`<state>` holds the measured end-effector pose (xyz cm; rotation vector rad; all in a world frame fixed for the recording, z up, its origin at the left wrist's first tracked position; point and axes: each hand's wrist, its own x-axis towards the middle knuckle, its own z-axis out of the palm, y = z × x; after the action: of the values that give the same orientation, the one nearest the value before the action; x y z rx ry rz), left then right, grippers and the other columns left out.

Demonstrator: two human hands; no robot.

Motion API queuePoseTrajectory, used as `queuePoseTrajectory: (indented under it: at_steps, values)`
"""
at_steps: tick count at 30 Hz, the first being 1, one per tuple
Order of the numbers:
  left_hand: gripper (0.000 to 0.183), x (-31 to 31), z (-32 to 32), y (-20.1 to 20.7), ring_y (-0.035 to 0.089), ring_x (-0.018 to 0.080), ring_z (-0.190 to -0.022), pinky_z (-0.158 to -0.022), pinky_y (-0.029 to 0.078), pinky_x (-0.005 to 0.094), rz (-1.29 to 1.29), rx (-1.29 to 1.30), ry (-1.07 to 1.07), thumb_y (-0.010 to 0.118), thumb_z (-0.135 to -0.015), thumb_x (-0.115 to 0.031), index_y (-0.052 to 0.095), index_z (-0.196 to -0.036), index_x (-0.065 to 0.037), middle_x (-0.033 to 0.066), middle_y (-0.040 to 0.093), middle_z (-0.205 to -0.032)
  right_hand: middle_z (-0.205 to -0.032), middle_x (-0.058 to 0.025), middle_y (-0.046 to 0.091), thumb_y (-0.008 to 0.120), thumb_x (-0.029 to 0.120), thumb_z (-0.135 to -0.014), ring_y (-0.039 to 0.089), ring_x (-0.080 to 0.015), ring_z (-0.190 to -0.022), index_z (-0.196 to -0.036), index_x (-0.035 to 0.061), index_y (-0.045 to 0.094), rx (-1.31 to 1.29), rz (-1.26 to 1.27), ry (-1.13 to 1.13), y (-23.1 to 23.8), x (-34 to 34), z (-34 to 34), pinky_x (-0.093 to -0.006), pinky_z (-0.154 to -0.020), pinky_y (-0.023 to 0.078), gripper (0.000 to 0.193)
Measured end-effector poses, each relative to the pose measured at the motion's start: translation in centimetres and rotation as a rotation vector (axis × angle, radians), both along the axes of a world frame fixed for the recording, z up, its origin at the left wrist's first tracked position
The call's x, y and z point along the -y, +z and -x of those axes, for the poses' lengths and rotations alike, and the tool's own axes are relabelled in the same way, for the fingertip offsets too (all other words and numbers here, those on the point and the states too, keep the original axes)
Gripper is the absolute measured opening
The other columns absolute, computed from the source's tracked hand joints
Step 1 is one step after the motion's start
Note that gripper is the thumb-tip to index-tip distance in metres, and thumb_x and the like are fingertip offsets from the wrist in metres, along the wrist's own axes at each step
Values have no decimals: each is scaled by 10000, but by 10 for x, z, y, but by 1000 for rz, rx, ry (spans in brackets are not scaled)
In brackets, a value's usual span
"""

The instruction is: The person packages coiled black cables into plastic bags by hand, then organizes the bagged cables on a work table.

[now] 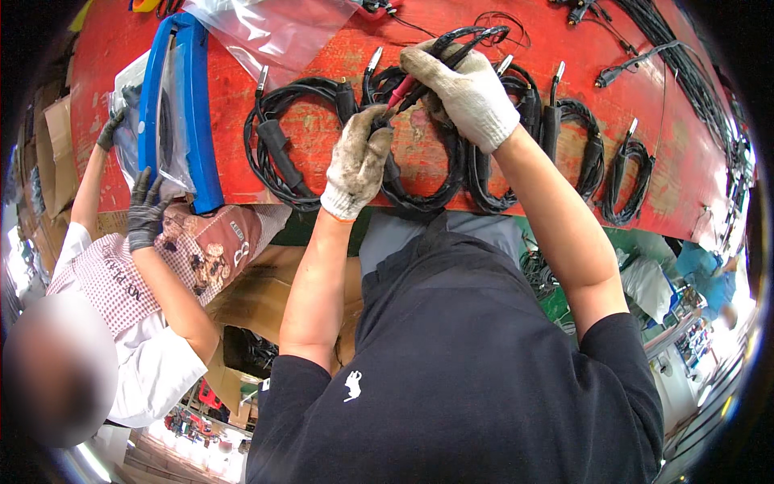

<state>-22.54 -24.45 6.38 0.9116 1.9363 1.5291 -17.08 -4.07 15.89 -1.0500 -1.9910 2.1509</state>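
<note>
Both my hands wear white knit work gloves, soiled at the fingers, above a row of coiled cables. My right hand (465, 90) is closed round black cable ends (472, 39) that loop over its top. A pink-red piece (401, 93) and a black tip point down from it toward my left hand (358, 157). That hand's fingers are pinched together at the tip of the pink-red piece, by the coil below; their exact hold is partly hidden. Beside it lies a black coiled cable (278, 149) with a thick black handle and a metal-tipped end.
More black coils (629, 181) line the red worktable (556, 24) to the right. Long loose cables (685, 68) run along its far right. At left, a co-worker's gloved hands (145, 206) are at a blue-framed heat sealer (181, 105) and clear bag. A plastic sheet (270, 32) lies behind.
</note>
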Motion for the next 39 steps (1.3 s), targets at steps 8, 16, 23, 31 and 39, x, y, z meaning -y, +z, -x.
queuePoseTrajectory:
  at_steps: [8, 16, 23, 31, 39]
  values:
    - [338, 3, 0, 11, 651, 380, -1040, -898, 515, 415, -28, -170, 4, 558, -990, -137, 575, -1287, 21, 215, 648, -1125, -680, 27, 624, 692, 352, -973, 532, -44, -542, -1009, 58, 713, -17, -15, 19, 5, 10, -1, -228, -493, 409, 297]
    - [417, 6, 8, 11, 646, 277, -1063, -947, 493, 357, 32, -148, -74, 518, -999, -163, 539, -1363, 40, 194, 646, -1201, -680, -14, 644, 700, 435, -938, 525, -71, -486, -1005, 44, 750, 32, -58, 77, 5, 0, 5, -246, -445, 429, 400]
    - [368, 1, 12, 15, 659, 374, -966, -852, 524, 419, -16, -161, -74, 591, -981, -122, 578, -1318, 24, 212, 653, -1066, -655, 22, 607, 718, 429, -934, 537, -48, -549, -940, 57, 720, 85, -67, 65, 10, -3, 7, -226, -496, 421, 372]
    - [387, 6, 9, 12, 684, 333, -947, -844, 535, 394, -27, -15, -64, 597, -973, -129, 572, -1326, 28, 206, 667, -1064, -764, 5, 669, 716, 351, -951, 578, -49, -586, -1031, 34, 725, 20, -67, 22, -2, 4, 0, -221, -526, 467, 327]
    - [369, 10, 10, 16, 702, 305, -932, -838, 545, 379, 143, -21, -117, 595, -960, -124, 604, -1306, 1, 209, 691, -1025, -773, 1, 688, 722, 368, -934, 588, -60, -602, -1061, 64, 741, -20, 30, 25, -12, 11, -9, -246, -513, 463, 330]
